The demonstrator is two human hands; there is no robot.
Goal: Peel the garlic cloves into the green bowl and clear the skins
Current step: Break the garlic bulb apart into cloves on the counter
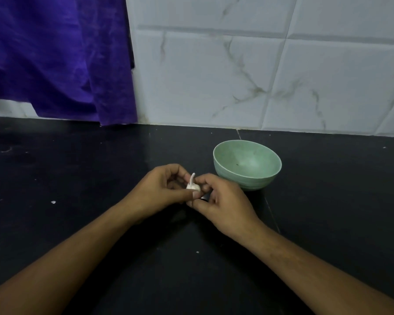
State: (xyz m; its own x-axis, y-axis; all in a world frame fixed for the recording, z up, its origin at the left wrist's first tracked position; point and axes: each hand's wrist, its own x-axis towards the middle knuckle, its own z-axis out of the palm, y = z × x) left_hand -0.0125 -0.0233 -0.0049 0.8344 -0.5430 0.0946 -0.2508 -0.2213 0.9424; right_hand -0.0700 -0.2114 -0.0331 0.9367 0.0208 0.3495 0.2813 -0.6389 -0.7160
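Both hands, left (159, 189) and right (221, 201), pinch garlic (193, 187) in closed grip, just left of bowl (247, 165) on surface (77, 178)

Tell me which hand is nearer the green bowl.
Right. The right hand is just left of the green bowl, near its base; the left hand is farther left, beyond the garlic both hands pinch.

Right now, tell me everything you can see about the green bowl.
The green bowl is round, glazed-looking, with a thin light rim and faint rings on its lower outside. It stands upright on the black counter, beyond the right hand, near the tiled wall. Inside shows only a tiny dark speck, no cloves. Only the counter seems to touch it.
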